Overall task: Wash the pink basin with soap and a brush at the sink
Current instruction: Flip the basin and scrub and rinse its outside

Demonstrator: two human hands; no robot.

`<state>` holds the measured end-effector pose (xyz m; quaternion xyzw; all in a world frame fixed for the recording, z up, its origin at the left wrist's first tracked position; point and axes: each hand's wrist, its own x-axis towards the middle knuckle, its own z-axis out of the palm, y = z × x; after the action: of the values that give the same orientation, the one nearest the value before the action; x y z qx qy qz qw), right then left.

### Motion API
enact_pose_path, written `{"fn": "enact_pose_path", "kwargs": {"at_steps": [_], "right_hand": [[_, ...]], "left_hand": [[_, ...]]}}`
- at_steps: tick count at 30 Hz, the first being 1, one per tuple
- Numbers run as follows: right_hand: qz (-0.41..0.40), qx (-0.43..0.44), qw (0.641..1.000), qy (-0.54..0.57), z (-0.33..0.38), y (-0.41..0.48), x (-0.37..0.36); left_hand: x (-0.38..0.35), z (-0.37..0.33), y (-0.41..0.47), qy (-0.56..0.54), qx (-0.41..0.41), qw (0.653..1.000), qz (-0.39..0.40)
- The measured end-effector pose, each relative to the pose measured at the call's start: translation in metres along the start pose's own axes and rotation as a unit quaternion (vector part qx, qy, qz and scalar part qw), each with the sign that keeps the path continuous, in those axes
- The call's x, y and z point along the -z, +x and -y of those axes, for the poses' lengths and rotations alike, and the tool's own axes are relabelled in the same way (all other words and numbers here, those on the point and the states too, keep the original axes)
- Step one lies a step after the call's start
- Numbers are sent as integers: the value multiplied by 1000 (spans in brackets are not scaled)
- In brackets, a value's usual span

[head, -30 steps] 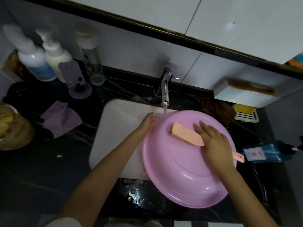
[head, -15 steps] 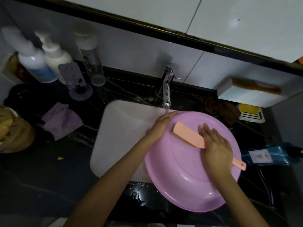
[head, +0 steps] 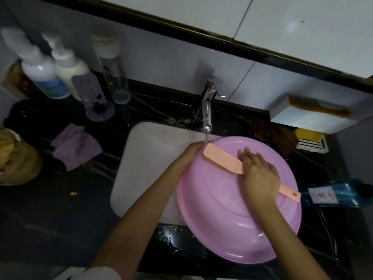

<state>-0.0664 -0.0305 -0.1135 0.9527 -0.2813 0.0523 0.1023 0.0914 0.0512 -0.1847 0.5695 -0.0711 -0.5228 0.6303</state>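
A pink basin (head: pixel 238 215) lies tilted over the right half of the sink (head: pixel 145 168), its near rim overhanging the tabletop (head: pixel 60 219). The right hand (head: pixel 260 176) grips the brush (head: pixel 222 161) by its handle, bristles down on the basin. The brush's long axis runs from its head, under the stream from the sink's tap (head: pixel 207 110), out past the basin's right rim. The left hand (head: pixel 191 152), the nearer of the two hands to the tap, holds the basin's far rim just beside the brush head. The next stroke likely draws back along that axis, away from the tap. A cloth (head: pixel 76 146) lies left of the sink.
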Motion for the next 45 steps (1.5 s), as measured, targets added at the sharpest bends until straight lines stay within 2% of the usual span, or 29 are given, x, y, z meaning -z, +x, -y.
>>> {"fn": "enact_pose_path", "kwargs": {"at_steps": [3,4,6,8,11,13,17,23,26,28,32,34,36,38,39,42,45], "right_hand": [[12,-3,1000,4,0,0,1],[7,-9,1000,6,-1,-1,0],[-5,-19,1000,11,-3,-6,-2],[-11,-25,999,18,-4,-8,-2],[6,-32,999,22,-2,-7,-2],[17,-27,999,18,-1,-4,-1],[34,-23,999,5,4,1,0],[41,-44,998,20,1,-7,2],[42,-46,998,19,2,-8,2],[46,-48,998,24,2,-6,1],[37,-76,996,33,3,-10,1],[31,-88,995,38,2,-15,1],[40,-96,994,39,3,-15,3],[50,-96,993,43,5,-14,7],[59,-92,993,45,6,-13,8],[98,-87,991,30,5,-9,9],[135,-58,989,-4,6,-1,16]], "left_hand": [[3,20,-11,-30,-14,992,-124],[2,23,-17,-50,-27,988,-144],[-1,24,-23,-66,-52,990,-114],[-2,14,-17,-28,-65,996,-44],[-3,-2,-1,1,-21,999,35],[-1,-4,5,6,6,1000,30],[5,14,-3,10,13,999,-36],[1,14,-9,24,-52,998,5],[0,1,-4,13,-21,999,43],[2,2,-8,17,-12,999,40],[13,22,-37,92,-36,995,30],[27,37,-53,127,-86,988,-25],[39,48,-62,119,-124,974,-147],[43,55,-69,128,-95,957,-243],[39,53,-74,141,-72,953,-257],[17,49,-91,96,27,981,-165],[8,56,-101,51,40,988,-139]]}}
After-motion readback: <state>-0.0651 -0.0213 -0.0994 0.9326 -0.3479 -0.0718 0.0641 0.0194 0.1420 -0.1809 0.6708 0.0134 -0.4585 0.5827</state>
